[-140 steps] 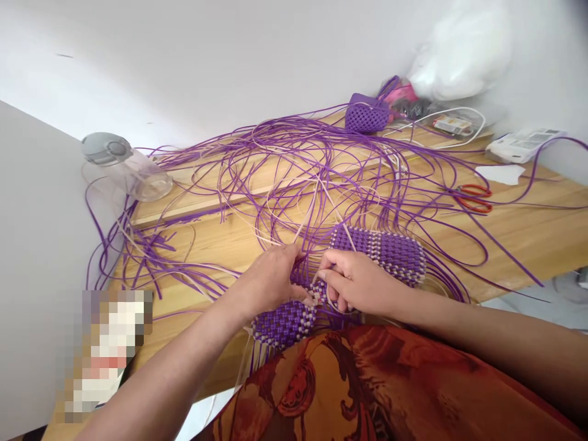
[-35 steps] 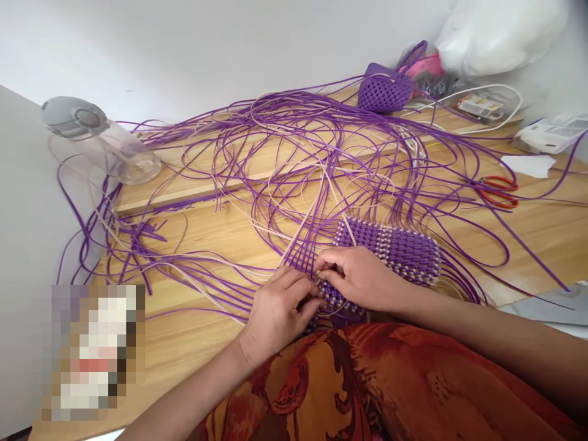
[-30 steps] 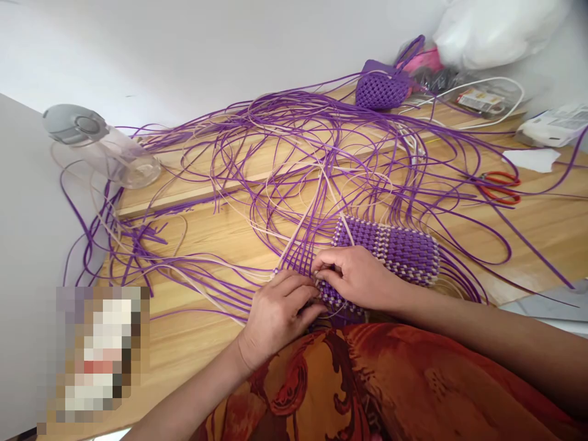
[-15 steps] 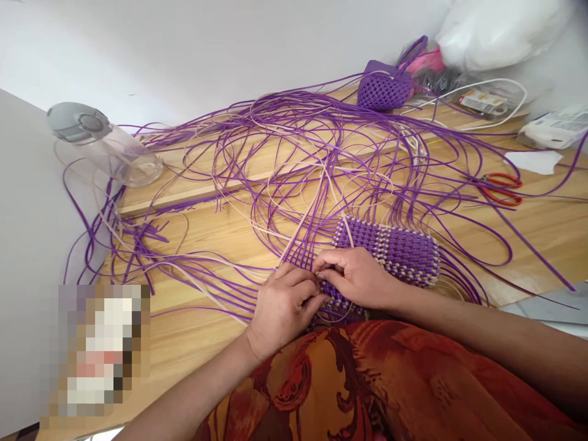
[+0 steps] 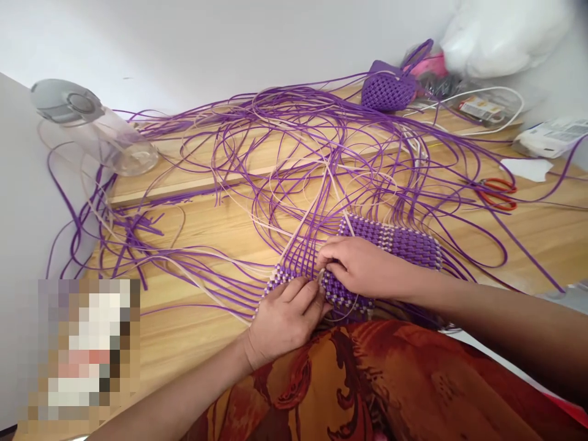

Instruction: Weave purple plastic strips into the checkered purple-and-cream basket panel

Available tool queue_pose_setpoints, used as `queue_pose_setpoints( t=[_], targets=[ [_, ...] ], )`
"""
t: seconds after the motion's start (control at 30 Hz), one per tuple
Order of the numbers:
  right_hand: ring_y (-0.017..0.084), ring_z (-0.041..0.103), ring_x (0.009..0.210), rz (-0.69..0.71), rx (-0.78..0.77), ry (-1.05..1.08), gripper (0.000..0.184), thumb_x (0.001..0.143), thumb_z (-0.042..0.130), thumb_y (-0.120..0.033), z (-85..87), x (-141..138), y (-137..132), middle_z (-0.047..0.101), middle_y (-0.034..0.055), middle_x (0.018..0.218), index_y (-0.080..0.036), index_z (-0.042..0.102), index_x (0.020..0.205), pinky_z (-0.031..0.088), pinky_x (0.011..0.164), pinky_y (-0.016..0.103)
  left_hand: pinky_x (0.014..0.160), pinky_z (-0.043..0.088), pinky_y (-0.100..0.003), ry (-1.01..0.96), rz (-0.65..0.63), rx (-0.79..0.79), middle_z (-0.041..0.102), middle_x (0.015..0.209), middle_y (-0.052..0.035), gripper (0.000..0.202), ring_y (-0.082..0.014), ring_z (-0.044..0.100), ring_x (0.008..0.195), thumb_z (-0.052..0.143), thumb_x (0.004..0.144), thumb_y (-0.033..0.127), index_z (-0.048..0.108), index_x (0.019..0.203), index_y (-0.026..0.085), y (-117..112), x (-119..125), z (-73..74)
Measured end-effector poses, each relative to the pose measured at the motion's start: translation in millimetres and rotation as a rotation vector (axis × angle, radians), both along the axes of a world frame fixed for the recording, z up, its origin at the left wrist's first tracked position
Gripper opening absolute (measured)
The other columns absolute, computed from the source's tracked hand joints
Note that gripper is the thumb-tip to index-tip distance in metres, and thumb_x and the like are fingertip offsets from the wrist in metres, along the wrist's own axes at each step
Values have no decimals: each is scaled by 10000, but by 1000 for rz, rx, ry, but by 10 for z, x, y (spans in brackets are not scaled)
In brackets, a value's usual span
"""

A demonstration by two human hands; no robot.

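Observation:
A woven piece of purple and beige plastic strips lies at the table's near edge, close to my body. My left hand is closed on the left part of the weave, its fingers curled and pressing on it. Just right of it, my right hand pinches a thin beige strip between thumb and fingers at the weave's surface. The fingertips of both hands nearly meet there. Long loose purple strips fan out from the weave to the left, back and right. Part of the weave is hidden beneath my hands and forearm.
Tangled purple and beige strips cover the back of the table. A clear bottle with a grey lid leans at the left. Red-handled scissors lie right. A small purple woven basket and a white plastic bag sit behind.
The view has shifted slightly. My left hand has slid a little down, uncovering beige-edged weave at the left. My right hand keeps its pinch near the same spot, with a short beige strip showing between the hands.

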State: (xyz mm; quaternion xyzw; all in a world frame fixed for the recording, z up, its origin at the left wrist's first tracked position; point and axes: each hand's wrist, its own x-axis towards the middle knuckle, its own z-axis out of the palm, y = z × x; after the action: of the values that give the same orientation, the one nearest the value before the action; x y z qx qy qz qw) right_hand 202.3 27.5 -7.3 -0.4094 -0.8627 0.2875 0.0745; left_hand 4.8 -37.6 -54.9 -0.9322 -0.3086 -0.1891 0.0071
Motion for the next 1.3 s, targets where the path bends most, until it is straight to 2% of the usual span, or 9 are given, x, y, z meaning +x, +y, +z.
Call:
queue_pose_setpoints(
  t=[0.17, 0.33, 0.57, 0.67, 0.83, 1.0, 1.13, 1.2, 1.3],
  targets=[
    [175, 626, 800, 97, -72, -173, 253, 735, 506, -60, 77, -147, 128, 702, 34, 825, -202, 703, 808, 394, 699, 253, 707, 485, -285, -4, 15, -19, 652, 962, -58, 255, -193, 572, 909, 527, 891, 322, 636, 1041, 146, -16, -8, 10],
    [207, 634, 695, 121, 84, -349, 162, 723, 521, -120, 153, -249, 81, 688, 76, 731, -158, 677, 739, 311, 562, 274, 702, 443, -300, -135, 98, -221, 634, 892, -47, 219, -185, 532, 864, 547, 873, 358, 687, 962, 216, 19, -13, 20],
    [156, 619, 681, -61, 42, -253, 207, 778, 486, -190, 99, -222, 12, 686, 27, 707, -201, 692, 760, 311, 585, 253, 858, 371, -410, -313, 369, -486, 570, 1010, -45, 105, -241, 473, 1005, 695, 743, 339, 702, 821, 268, 64, 29, 147],
    [140, 602, 684, -88, 48, -198, 228, 821, 472, -231, 83, -156, -3, 686, 11, 721, -214, 695, 771, 317, 605, 244, 899, 380, -419, -345, 431, -507, 542, 1044, -60, 220, -255, 468, 1035, 733, 687, 349, 665, 861, 233, 78, 43, 161],
    [121, 552, 631, -48, 22, -132, 217, 811, 478, -193, 100, -76, -57, 663, 5, 688, -193, 675, 720, 291, 573, 246, 1023, 340, -449, -355, 531, -482, 457, 1263, -113, 622, -295, 407, 1203, 778, 602, 354, 534, 1152, 199, 101, 72, 155],
    [103, 555, 625, -158, -47, 8, 123, 799, 565, -247, 33, -45, -141, 672, -17, 720, -204, 674, 767, 319, 579, 225, 1058, 318, -456, -273, 564, -474, 461, 1299, -138, 872, -300, 410, 1235, 766, 600, 474, 383, 1329, 185, 130, 73, 189],
    [95, 608, 752, -186, -56, 210, 145, 839, 548, -208, -48, 6, -200, 701, -30, 847, -218, 693, 836, 384, 694, 211, 920, 438, -412, -305, 669, -608, 541, 1188, -140, 1002, -280, 540, 1074, 760, 519, 608, 363, 1315, 147, 234, -65, 294],
    [92, 620, 812, -196, -76, 314, 160, 853, 546, -204, -63, 37, -227, 703, -31, 886, -221, 703, 880, 404, 760, 207, 790, 475, -356, -295, 701, -730, 601, 1048, -98, 909, -242, 594, 912, 748, 530, 614, 427, 1242, 148, 340, -177, 381],
    [84, 620, 818, -192, -83, 426, 165, 866, 544, -207, -53, 62, -263, 697, -26, 881, -212, 706, 897, 422, 781, 199, 605, 425, -281, -138, 597, -1059, 596, 718, -13, 616, -188, 571, 673, 696, 590, 639, 600, 958, 154, 566, -340, 510]
  ],
)
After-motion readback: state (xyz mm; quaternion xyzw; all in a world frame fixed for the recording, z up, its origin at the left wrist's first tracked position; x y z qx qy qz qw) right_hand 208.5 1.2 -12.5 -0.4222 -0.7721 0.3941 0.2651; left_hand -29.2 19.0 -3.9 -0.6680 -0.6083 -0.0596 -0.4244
